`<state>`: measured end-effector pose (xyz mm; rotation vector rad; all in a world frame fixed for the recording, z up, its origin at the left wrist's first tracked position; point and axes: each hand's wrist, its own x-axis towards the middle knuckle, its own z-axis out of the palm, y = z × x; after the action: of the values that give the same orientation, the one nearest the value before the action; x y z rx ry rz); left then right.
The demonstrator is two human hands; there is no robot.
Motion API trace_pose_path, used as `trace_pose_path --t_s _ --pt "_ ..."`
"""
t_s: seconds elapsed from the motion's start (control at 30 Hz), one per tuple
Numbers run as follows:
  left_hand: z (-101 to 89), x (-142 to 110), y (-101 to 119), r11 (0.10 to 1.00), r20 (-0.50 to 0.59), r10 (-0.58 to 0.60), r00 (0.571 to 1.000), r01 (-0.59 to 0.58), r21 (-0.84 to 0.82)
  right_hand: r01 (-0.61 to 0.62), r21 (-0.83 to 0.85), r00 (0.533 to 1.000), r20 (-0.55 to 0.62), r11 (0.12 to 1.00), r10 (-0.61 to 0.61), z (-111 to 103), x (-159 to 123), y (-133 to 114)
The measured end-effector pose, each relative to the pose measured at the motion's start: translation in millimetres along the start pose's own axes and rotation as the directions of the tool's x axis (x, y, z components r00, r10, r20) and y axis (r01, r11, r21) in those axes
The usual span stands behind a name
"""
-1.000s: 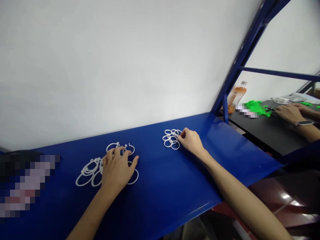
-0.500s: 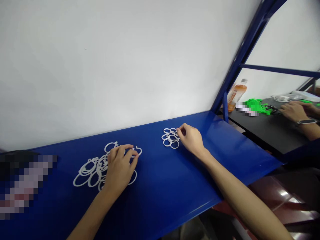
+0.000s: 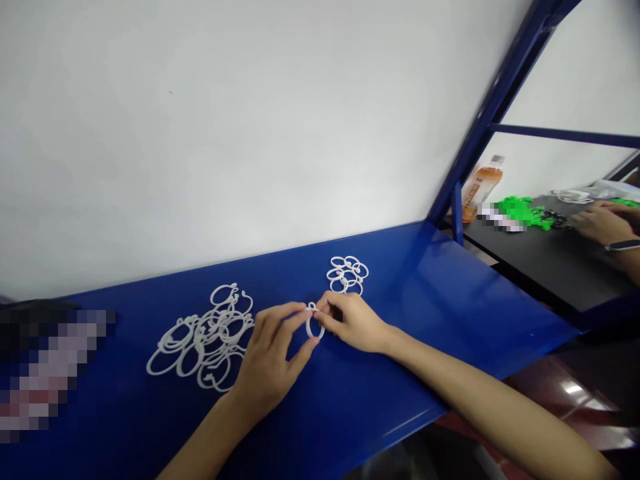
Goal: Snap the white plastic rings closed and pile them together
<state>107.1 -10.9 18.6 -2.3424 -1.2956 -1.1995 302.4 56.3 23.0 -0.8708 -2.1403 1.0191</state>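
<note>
Between my two hands is a white plastic ring [image 3: 315,327] with a small loop at its top. My left hand [image 3: 275,353] grips it from the left, with fingertips at the top and thumb at the lower edge. The thumb and forefinger of my right hand [image 3: 357,323] pinch the ring near its loop. To the left of my left hand lies a tangled pile of white rings [image 3: 200,340], several of them open at a gap. A smaller cluster of white rings [image 3: 345,273] lies just beyond my right hand.
All the rings lie on a blue tabletop [image 3: 395,267] against a pale wall. A blue metal frame [image 3: 475,127] rises at the right. Past it, another person's hands [image 3: 600,223] work at a black table [image 3: 525,247] with green pieces [image 3: 517,208] and a bottle [image 3: 483,187].
My left hand has moved right, away from the pile, with a white ring. My right hand has come left and nearer from the small cluster and now pinches that ring too.
</note>
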Motion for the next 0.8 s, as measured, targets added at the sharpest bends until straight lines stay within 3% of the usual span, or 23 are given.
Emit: trace_pose_path --t_s 0.07,0.13,0.27,0.4,0.57,0.8 --pt "-2.1 0.2 -2.1 0.986 -0.009 -0.157 0.988 0.156 -0.061 0.032 -0.040 0.999 0.030 0.999 -0.031 -1.8 -0.6 -0.2" --pt "-2.8 0.8 -5.5 0.956 0.074 -0.248 0.966 0.257 -0.142 0.081 -0.078 0.994 0.077 0.994 -0.075 -2.2 -1.9 -1.3" --pt "-0.4 2.3 -10.7 0.895 0.249 -0.287 0.925 0.351 -0.275 0.240 -0.141 0.963 0.161 0.961 -0.217 -0.2 -4.2 -2.6" --pt "0.7 2.4 -11.4 0.878 0.276 -0.290 0.916 0.370 -0.303 0.371 -0.198 0.919 0.219 0.907 -0.328 0.3 -5.8 -2.7" --pt "-0.6 -0.8 -11.2 0.871 0.258 -0.312 0.915 0.383 -0.307 0.450 -0.325 0.888 0.262 0.832 -0.378 -0.8 -9.2 -5.0" --pt "-2.8 -0.4 -8.7 0.899 0.251 -0.241 0.938 0.313 -0.306 0.543 -0.452 0.839 0.329 0.708 -0.434 0.5 -13.4 -4.1"
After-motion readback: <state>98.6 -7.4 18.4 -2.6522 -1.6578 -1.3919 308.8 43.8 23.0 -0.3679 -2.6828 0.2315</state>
